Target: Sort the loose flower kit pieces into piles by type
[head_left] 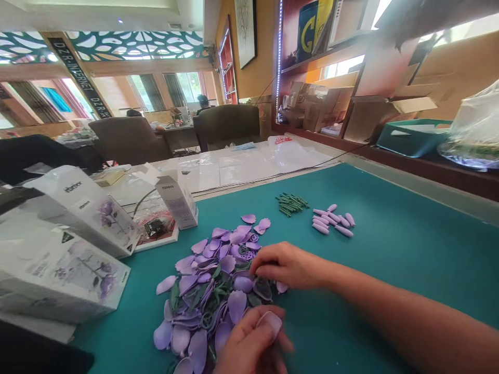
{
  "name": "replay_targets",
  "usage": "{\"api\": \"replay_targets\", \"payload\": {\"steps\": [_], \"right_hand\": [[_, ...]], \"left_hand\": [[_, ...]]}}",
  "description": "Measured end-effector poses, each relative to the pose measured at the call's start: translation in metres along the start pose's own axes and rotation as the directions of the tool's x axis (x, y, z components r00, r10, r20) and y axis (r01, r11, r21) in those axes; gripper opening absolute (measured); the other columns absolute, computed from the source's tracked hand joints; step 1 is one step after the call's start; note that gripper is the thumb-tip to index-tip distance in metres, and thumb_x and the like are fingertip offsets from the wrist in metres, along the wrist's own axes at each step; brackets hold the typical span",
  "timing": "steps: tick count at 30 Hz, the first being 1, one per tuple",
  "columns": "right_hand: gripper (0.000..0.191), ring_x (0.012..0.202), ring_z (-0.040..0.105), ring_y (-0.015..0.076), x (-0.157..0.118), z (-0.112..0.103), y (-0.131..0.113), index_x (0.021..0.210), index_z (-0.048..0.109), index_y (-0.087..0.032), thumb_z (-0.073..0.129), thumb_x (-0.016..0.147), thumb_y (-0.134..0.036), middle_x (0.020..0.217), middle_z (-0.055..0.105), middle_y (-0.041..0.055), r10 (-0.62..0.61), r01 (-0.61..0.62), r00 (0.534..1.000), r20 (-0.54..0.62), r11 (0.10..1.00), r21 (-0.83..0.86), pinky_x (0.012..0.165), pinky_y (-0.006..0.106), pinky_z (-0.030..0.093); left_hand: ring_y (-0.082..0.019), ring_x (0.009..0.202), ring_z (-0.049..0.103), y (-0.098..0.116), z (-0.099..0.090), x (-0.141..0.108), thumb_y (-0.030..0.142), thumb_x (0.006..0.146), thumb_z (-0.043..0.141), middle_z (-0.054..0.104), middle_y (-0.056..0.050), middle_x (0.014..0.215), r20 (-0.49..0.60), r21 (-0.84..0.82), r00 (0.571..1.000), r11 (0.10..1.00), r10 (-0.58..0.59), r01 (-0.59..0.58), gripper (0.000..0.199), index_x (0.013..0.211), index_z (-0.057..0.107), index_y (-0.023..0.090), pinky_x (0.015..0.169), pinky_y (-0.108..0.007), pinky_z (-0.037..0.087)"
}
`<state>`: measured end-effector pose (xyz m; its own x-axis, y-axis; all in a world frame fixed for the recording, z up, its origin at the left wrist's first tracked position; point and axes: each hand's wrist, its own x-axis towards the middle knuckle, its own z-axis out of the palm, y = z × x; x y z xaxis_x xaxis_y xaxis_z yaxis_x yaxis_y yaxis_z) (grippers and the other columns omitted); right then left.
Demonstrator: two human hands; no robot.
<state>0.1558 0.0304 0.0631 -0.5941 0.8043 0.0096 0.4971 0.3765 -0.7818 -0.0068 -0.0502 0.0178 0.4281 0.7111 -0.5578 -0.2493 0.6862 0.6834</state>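
Gently: my left hand [249, 343] pinches a lilac foam petal [271, 323] by its edge, fingers closed lightly so it won't crease, its long axis slanting down rightward; my right hand [290, 266], fingers together, sits at the petal heap [210, 306] on the teal mat [393, 249], holding anything I can't tell; green stems [290, 204] and lilac buds [332, 219] lie beyond

Right hand [290, 266]: bare, with slim fingers and short, plain nails; nothing worn on the fingers or wrist shows.
Right forearm [409, 311]: bare and smooth, tapering toward the wrist, with the part nearest the elbow blurred.
Left hand [249, 345]: bare, with a broad thumb; its wrist is cut off by the lower edge of the view.
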Motion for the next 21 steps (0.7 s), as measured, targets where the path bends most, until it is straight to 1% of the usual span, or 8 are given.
{"api": "replay_targets", "payload": {"steps": [2, 4, 7, 9, 12, 16, 19, 21], "right_hand": [[0.021, 0.077, 0.060, 0.0127, 0.003, 0.002, 0.007, 0.094, 0.070, -0.019, 0.050, 0.085, -0.020, 0.087, 0.069, 0.0014, 0.023, -0.030, 0.993, -0.118, 0.998, -0.061, 0.067, 0.022, 0.044], [0.021, 0.075, 0.059, 0.0126, 0.006, 0.004, 0.012, 0.093, 0.069, -0.019, 0.050, 0.085, -0.019, 0.084, 0.068, 0.0016, 0.010, -0.031, 0.982, -0.191, 0.994, -0.104, 0.066, 0.023, 0.043], [0.021, 0.075, 0.059, 0.0125, 0.012, 0.008, 0.011, 0.093, 0.069, -0.019, 0.048, 0.086, -0.019, 0.085, 0.067, 0.0022, -0.037, 0.009, 0.973, -0.230, 0.992, -0.122, 0.068, 0.024, 0.044], [0.021, 0.079, 0.060, 0.0130, 0.018, 0.011, 0.003, 0.093, 0.068, -0.019, 0.048, 0.087, -0.018, 0.088, 0.067, 0.0028, -0.095, 0.064, 0.970, -0.225, 0.987, -0.145, 0.070, 0.024, 0.045], [0.020, 0.084, 0.059, 0.0146, 0.033, 0.017, -0.015, 0.094, 0.068, -0.018, 0.050, 0.087, -0.015, 0.092, 0.067, 0.0049, -0.216, 0.179, 0.966, -0.142, 0.955, -0.237, 0.074, 0.026, 0.044], [0.022, 0.087, 0.058, 0.0170, 0.069, 0.034, -0.043, 0.102, 0.068, -0.018, 0.049, 0.089, -0.019, 0.098, 0.064, 0.0078, -0.324, 0.304, 0.946, 0.021, 0.860, -0.410, 0.073, 0.027, 0.042], [0.025, 0.087, 0.058, 0.0185, 0.104, 0.053, -0.059, 0.102, 0.068, -0.017, 0.045, 0.091, -0.020, 0.097, 0.064, 0.0087, -0.336, 0.377, 0.925, 0.178, 0.752, -0.541, 0.073, 0.029, 0.043], [0.026, 0.093, 0.057, 0.0203, 0.128, 0.066, -0.066, 0.103, 0.068, -0.018, 0.045, 0.091, -0.019, 0.100, 0.064, 0.0085, -0.309, 0.400, 0.916, 0.255, 0.685, -0.608, 0.077, 0.030, 0.044]], "left_hand": [[-0.005, 0.036, 0.043, -0.003, 0.002, 0.001, 0.054, 0.059, 0.074, 0.062, 0.004, 0.055, 0.050, 0.091, 0.998, 0.996, -0.029, 0.025, 0.051, 0.088, 0.055, 0.017, 0.041, -0.021, 0.022], [-0.004, 0.034, 0.039, -0.008, 0.004, 0.002, 0.053, 0.061, 0.070, 0.061, 0.004, 0.053, 0.099, 0.168, 0.993, 0.985, -0.064, 0.046, 0.046, 0.085, 0.052, 0.018, 0.040, -0.022, 0.019], [-0.005, 0.035, 0.038, -0.013, 0.006, 0.003, 0.046, 0.066, 0.065, 0.061, 0.004, 0.055, 0.133, 0.236, 0.987, 0.970, -0.093, 0.060, 0.035, 0.082, 0.047, 0.020, 0.043, -0.022, 0.019], [-0.006, 0.037, 0.038, -0.015, 0.007, 0.002, 0.042, 0.070, 0.060, 0.061, 0.004, 0.056, 0.116, 0.264, 0.990, 0.963, -0.082, 0.049, 0.027, 0.081, 0.046, 0.021, 0.044, -0.022, 0.020], [-0.007, 0.037, 0.037, -0.016, 0.007, -0.002, 0.037, 0.072, 0.056, 0.059, 0.005, 0.055, 0.075, 0.293, 0.995, 0.956, -0.059, 0.034, 0.022, 0.085, 0.048, 0.021, 0.044, -0.023, 0.020], [-0.010, 0.039, 0.038, -0.019, 0.004, -0.004, 0.033, 0.071, 0.056, 0.054, 0.005, 0.050, 0.062, 0.288, 0.997, 0.957, -0.037, 0.018, 0.024, 0.091, 0.053, 0.021, 0.045, -0.024, 0.021], [-0.011, 0.042, 0.039, -0.026, 0.001, -0.002, 0.030, 0.072, 0.056, 0.054, 0.004, 0.050, 0.045, 0.260, 0.999, 0.965, 0.023, -0.034, 0.018, 0.088, 0.058, 0.021, 0.047, -0.024, 0.023], [-0.011, 0.043, 0.039, -0.029, -0.002, 0.001, 0.027, 0.070, 0.058, 0.052, 0.004, 0.050, 0.053, 0.207, 0.998, 0.977, 0.035, -0.045, 0.013, 0.082, 0.061, 0.021, 0.048, -0.024, 0.025]]}}
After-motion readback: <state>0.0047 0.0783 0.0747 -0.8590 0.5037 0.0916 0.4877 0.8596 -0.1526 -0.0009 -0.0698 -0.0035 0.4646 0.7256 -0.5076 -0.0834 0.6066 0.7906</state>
